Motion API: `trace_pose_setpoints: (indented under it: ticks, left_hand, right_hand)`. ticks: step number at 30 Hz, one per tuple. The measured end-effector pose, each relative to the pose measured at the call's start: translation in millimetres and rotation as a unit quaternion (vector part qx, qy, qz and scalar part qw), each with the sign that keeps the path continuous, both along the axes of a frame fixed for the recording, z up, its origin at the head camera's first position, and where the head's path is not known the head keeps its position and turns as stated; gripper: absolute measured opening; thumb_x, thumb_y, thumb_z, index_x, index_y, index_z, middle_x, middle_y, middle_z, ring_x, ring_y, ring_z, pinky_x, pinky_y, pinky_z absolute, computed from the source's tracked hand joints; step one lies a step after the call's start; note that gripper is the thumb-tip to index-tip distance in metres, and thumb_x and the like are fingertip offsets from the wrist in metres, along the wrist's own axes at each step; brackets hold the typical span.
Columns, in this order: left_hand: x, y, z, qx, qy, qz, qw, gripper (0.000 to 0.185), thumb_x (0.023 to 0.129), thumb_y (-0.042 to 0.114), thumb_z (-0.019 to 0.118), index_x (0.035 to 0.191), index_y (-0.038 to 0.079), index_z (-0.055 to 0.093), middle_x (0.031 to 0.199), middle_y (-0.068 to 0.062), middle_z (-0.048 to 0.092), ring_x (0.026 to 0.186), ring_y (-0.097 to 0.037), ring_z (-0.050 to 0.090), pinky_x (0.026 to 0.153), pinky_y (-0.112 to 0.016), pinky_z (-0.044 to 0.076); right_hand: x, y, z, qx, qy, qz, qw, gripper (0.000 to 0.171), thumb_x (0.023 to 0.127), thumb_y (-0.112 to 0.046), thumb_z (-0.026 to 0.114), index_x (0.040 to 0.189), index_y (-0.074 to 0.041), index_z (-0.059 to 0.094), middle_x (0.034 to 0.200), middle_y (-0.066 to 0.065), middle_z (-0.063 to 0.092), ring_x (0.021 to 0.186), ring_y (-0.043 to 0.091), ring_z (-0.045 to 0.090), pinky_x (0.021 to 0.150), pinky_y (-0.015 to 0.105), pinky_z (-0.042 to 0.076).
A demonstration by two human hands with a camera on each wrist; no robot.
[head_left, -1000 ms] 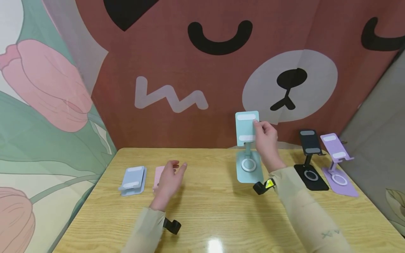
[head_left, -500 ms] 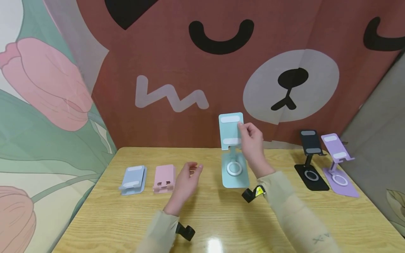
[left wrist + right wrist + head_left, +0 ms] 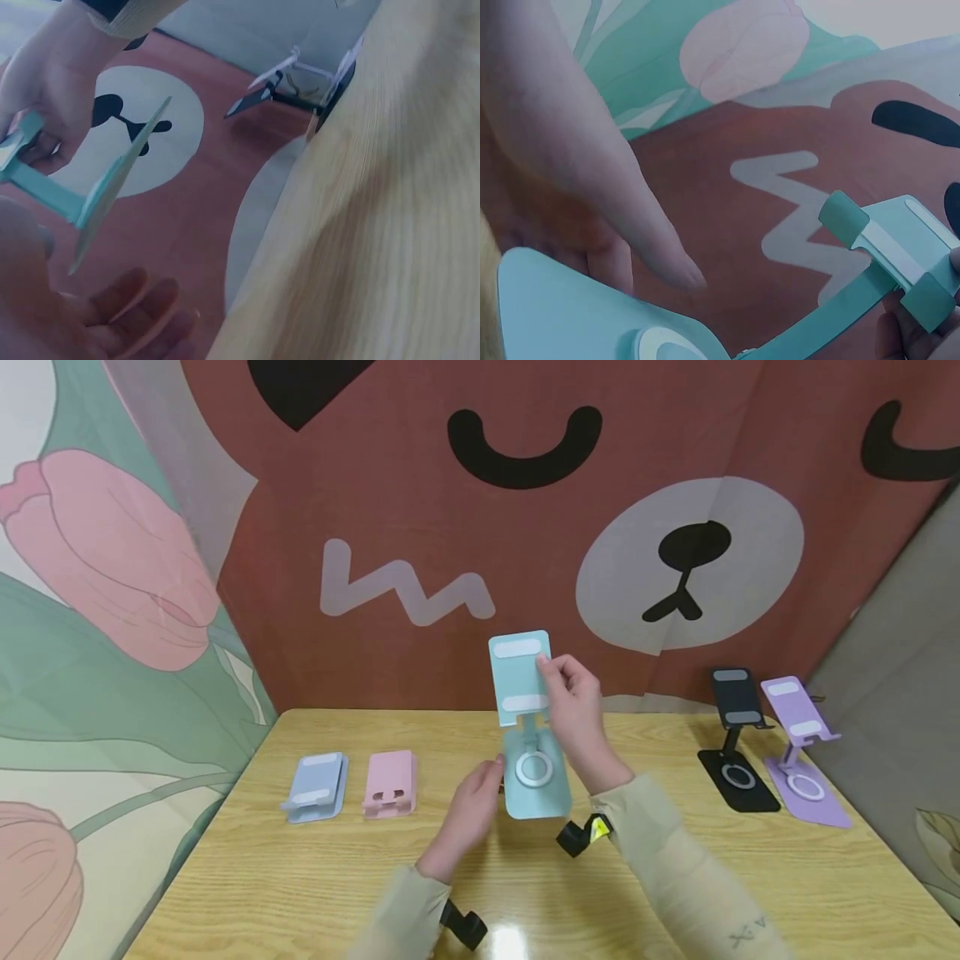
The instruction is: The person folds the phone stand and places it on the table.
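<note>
Five phone stands; right hand (image 3: 577, 710) grips one teal stand (image 3: 528, 727).

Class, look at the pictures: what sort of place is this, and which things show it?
Probably a staged demonstration booth, not a home: printed cartoon bear backdrop behind a wooden table, tulip-print panel at the side, and phone stands in several colours, like the teal stand.

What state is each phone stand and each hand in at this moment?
Teal stand: unfolded, held.
Right hand: pinching the teal stand's top plate.
Left hand: open, fingers at the teal stand's base.
Blue stand: folded flat.
Pink stand: folded flat.
Black stand: unfolded, upright.
Purple stand: unfolded, upright.
</note>
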State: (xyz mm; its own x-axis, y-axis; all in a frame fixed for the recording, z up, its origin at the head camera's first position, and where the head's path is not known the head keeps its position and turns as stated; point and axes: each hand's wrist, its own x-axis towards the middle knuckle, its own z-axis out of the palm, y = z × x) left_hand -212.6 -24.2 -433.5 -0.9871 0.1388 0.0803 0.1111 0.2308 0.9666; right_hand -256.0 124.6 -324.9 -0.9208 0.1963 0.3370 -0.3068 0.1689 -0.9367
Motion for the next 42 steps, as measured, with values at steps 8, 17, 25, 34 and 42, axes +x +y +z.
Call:
trace_pose_setpoints:
  ticks: [8, 17, 25, 34, 42]
  left_hand:
    - [1.7, 7, 2.9, 0.065, -0.018, -0.043, 0.9968, 0.057, 0.113, 0.037, 0.028, 0.117, -0.006, 0.065, 0.095, -0.01, 0.069, 0.098, -0.025, 0.065, 0.093, -0.046, 0.051]
    - [-0.6, 7, 6.6, 0.073, -0.028, -0.009, 0.9969, 0.048, 0.113, 0.029, 0.029, 0.111, -0.004, 0.064, 0.087, -0.008, 0.067, 0.084, -0.02, 0.065, 0.077, -0.036, 0.055]
    - [-2.4, 9, 4.7, 0.078, 0.001, 0.06, 0.9951, 0.047, 0.112, 0.028, 0.032, 0.116, -0.004, 0.066, 0.095, -0.011, 0.069, 0.094, -0.024, 0.066, 0.086, -0.044, 0.053]
    - [0.8, 9, 4.1, 0.115, 0.017, 0.066, 0.9909, 0.043, 0.112, 0.028, 0.038, 0.115, -0.003, 0.068, 0.101, -0.012, 0.071, 0.098, -0.024, 0.066, 0.09, -0.044, 0.053]
    - [6.3, 12, 2.4, 0.123, 0.016, 0.055, 0.9908, 0.041, 0.112, 0.027, 0.041, 0.11, -0.003, 0.069, 0.094, -0.012, 0.072, 0.088, -0.023, 0.069, 0.079, -0.038, 0.057]
  right_hand:
    - [5.4, -9, -4.1, -0.002, 0.023, 0.023, 0.999, 0.036, 0.106, -0.036, 0.056, 0.092, -0.003, 0.059, 0.071, 0.009, 0.044, 0.071, 0.024, 0.049, 0.064, 0.03, 0.042]
    - [6.4, -10, -4.8, -0.008, 0.037, 0.034, 0.999, 0.037, 0.107, -0.037, 0.055, 0.091, -0.004, 0.057, 0.073, 0.012, 0.043, 0.071, 0.024, 0.048, 0.064, 0.031, 0.041]
    - [7.0, -7, -3.6, 0.014, 0.057, 0.051, 0.997, 0.035, 0.107, -0.035, 0.054, 0.093, -0.003, 0.057, 0.077, 0.014, 0.047, 0.075, 0.024, 0.049, 0.065, 0.032, 0.042]
    - [7.8, -2, 2.7, 0.051, 0.054, 0.053, 0.996, 0.042, 0.107, -0.044, 0.051, 0.096, -0.004, 0.056, 0.082, 0.015, 0.052, 0.076, 0.027, 0.052, 0.066, 0.036, 0.047]
    - [4.7, 4, 11.8, 0.041, -0.01, 0.053, 0.998, 0.061, 0.103, -0.064, 0.04, 0.107, -0.008, 0.063, 0.094, 0.014, 0.06, 0.082, 0.029, 0.058, 0.07, 0.043, 0.053]
